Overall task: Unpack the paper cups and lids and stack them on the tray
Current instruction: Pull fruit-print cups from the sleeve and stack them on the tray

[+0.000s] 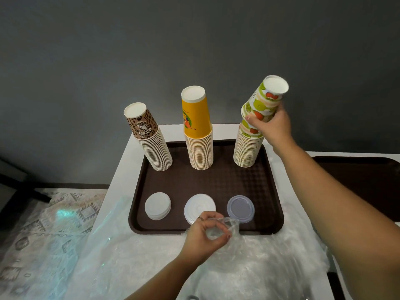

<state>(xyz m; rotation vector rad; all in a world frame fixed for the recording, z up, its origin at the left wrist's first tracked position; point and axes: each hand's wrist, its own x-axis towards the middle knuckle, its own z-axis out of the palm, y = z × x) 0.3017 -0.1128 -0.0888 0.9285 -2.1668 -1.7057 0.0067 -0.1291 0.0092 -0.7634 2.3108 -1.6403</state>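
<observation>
Brown tray (138,215) holds three cup stacks at the back and three lid piles in front. Your right hand (273,126) grips fruit cups (263,105) atop the right stack (246,150); press them straight down. Your left hand (205,233) pinches clear wrap (229,227) beside the lids (200,207). That stack stands near the tray's edge.

Two bare forearms reach into view from the bottom edge, with no sleeves, watch or bracelets showing on either. The left hand (205,233) wears a thin ring (200,218) on one finger, and a dark-painted nail shows on one fingertip. The right hand (271,126) shows no rings or other jewellery on the parts that can be seen.
</observation>
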